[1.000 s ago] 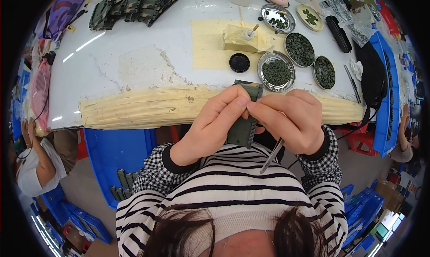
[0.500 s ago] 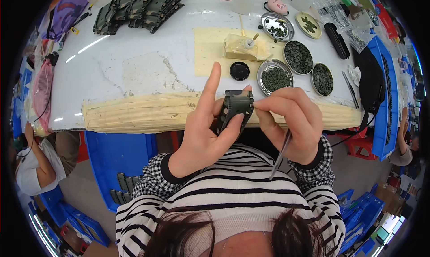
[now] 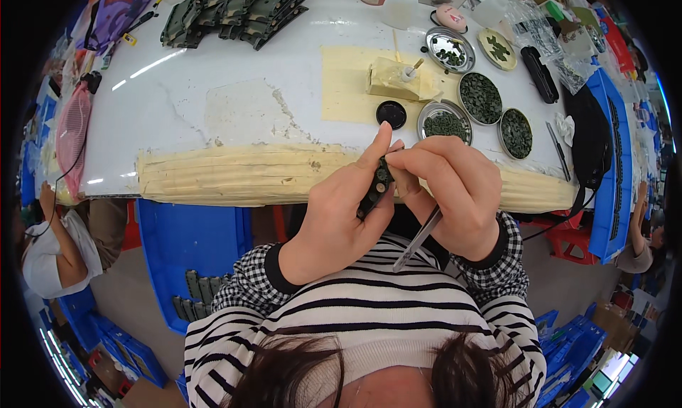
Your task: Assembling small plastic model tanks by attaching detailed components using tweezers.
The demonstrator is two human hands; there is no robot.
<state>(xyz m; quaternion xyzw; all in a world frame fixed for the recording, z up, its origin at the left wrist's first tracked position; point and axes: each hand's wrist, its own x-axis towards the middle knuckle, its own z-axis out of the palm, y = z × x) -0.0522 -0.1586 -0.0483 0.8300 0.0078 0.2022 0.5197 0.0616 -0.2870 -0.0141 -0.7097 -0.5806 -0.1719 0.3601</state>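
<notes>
In front of my chest, my left hand grips a small dark green model tank hull, turned so that a row of round wheels on its side faces up. Fingers cover most of the hull. My right hand has its thumb and fingertips against the hull's far end; anything tiny pinched there is hidden. Metal tweezers are tucked in the same hand, tips pointing down toward the striped sweater. Just beyond the hands is a metal dish of small green parts, beside a round black lid.
Round tins of dark green pieces stand at the right. A taped block holds a small bottle. Camouflage-painted parts are piled at the far left. A blue tray sits below the taped table edge. Other people sit on both sides.
My left hand has rolled the hull over so its wheeled side shows, and its index finger has come down. My right hand has shifted slightly left, tweezers with it.
</notes>
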